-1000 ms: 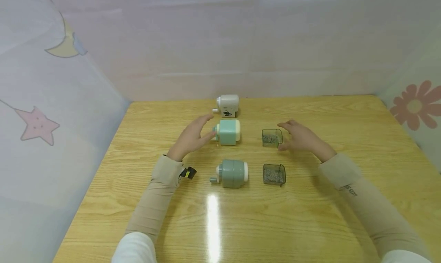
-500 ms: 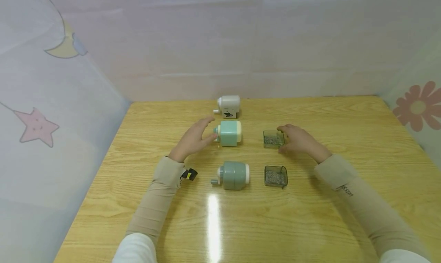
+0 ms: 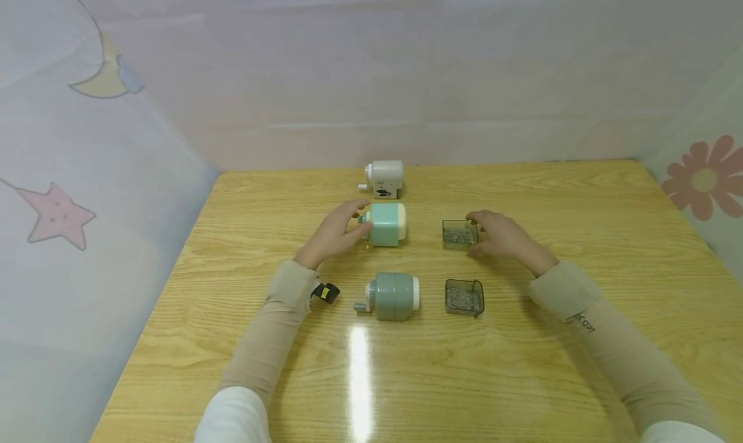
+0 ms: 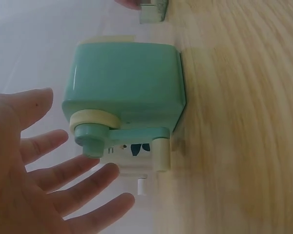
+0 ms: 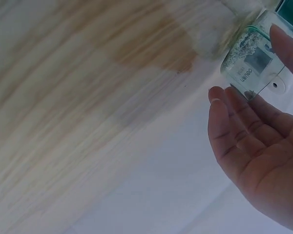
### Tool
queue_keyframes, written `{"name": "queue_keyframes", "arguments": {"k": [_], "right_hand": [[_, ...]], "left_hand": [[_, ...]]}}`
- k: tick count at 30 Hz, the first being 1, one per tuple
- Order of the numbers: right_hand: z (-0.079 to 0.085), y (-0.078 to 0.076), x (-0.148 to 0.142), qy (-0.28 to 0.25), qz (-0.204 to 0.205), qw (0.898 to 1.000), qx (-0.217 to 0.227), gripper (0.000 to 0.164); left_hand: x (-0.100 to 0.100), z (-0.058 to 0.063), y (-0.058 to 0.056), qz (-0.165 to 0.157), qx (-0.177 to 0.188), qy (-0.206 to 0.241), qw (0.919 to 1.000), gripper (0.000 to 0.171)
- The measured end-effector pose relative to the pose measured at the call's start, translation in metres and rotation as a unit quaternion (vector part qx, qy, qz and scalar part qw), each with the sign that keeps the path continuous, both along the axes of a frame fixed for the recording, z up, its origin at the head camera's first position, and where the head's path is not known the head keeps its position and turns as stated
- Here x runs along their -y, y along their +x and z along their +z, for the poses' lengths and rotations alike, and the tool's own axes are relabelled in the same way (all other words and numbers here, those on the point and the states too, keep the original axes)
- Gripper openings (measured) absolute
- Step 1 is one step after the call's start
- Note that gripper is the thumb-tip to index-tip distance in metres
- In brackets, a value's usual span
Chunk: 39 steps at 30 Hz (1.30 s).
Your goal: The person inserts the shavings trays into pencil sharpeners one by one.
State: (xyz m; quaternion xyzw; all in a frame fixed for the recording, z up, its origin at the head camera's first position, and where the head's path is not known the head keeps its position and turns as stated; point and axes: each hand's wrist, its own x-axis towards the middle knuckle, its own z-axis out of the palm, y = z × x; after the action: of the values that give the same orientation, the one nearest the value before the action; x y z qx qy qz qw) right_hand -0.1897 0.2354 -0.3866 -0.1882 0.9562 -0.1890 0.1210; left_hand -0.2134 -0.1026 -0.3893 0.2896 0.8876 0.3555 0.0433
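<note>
A mint-green pencil sharpener [image 3: 386,224] with a cream end stands in the middle of the table, its crank facing left. My left hand [image 3: 336,235] is spread around the crank side, thumb and fingers apart. In the left wrist view the crank [image 4: 139,133] shows in front of the open fingers [image 4: 95,187]. To the right, a clear shavings tray [image 3: 456,235] with grey shavings lies on the table. My right hand [image 3: 502,235] holds its right end, fingers at the back and thumb at the front; the right wrist view shows this tray [image 5: 249,61] between them.
A grey-green sharpener [image 3: 395,296] lies nearer, with a second shavings tray [image 3: 464,297] to its right. A pale grey sharpener [image 3: 387,178] stands at the back near the wall sheet. A black strap [image 3: 327,293] hangs at the left wrist.
My left hand has moved a little right, closer around the mint-green sharpener's crank side. My right hand has drawn in on the shavings tray's right end. The sharpeners keep their places.
</note>
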Motion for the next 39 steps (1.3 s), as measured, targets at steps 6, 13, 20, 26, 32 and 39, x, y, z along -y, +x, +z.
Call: {"name": "queue_keyframes", "arguments": {"k": [6,13,20,26,32,39], "right_hand": [[0.002,0.001,0.002,-0.007,0.004,1.000,-0.007,0.070],[0.005,0.000,0.008,-0.008,0.008,1.000,-0.004,0.069],[0.002,-0.003,0.017,-0.006,0.014,1.000,-0.012,0.068],[0.002,-0.002,0.027,-0.004,0.028,0.999,-0.023,0.068],[0.002,-0.004,0.035,-0.008,0.032,0.999,-0.024,0.068],[0.003,-0.005,0.041,-0.009,0.033,0.999,-0.026,0.068]], "left_hand": [[-0.003,-0.006,-0.004,-0.008,-0.012,0.010,0.9998,0.046],[-0.007,-0.008,-0.004,0.001,-0.026,0.009,0.9996,0.043],[-0.009,-0.007,-0.003,0.006,-0.020,0.010,0.9997,0.044],[-0.009,-0.006,-0.002,0.007,-0.015,0.008,0.9998,0.044],[-0.009,-0.005,-0.001,0.006,-0.012,0.007,0.9999,0.045],[-0.010,-0.006,-0.003,0.004,-0.011,0.010,0.9999,0.044]]}}
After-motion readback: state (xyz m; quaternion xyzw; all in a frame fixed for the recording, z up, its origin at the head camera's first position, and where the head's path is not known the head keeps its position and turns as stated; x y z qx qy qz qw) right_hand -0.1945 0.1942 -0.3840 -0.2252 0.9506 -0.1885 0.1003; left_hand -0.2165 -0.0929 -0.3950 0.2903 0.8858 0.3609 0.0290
